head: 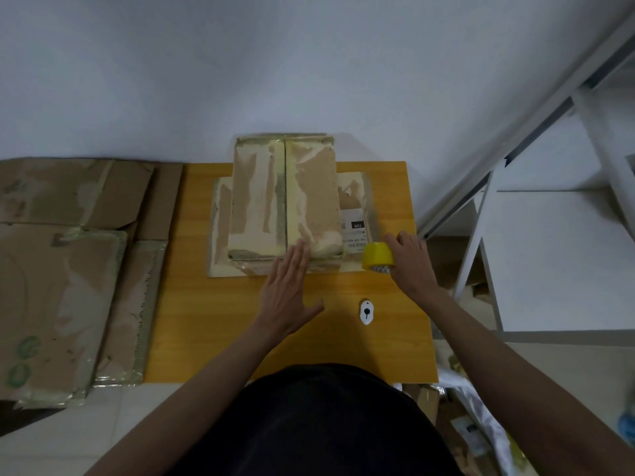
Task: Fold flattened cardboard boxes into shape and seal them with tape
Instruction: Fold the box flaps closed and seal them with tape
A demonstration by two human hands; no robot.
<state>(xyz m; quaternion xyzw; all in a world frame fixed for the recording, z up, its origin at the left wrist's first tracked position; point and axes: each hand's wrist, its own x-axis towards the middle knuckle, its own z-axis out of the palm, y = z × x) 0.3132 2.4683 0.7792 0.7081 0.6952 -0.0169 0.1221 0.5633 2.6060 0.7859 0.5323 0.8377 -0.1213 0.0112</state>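
Observation:
A folded cardboard box (pixel 285 197) stands on the orange table (pixel 206 304), its two top flaps meeting along a middle seam, with old tape residue on it. Its lower flaps spread flat around its base. My left hand (pixel 288 293) lies with straight fingers against the box's near top edge. My right hand (pixel 410 259) grips a yellow roll of tape (pixel 378 256) just right of the box's near corner, low over the table. A small white cutter (pixel 366 312) lies on the table between my two forearms.
Several flattened cardboard boxes (pixel 62 286) lie stacked to the left of the table. A white metal frame (pixel 481 235) stands to the right, close to the table's edge. The wall runs right behind the box. Bags and clutter sit on the floor at lower right.

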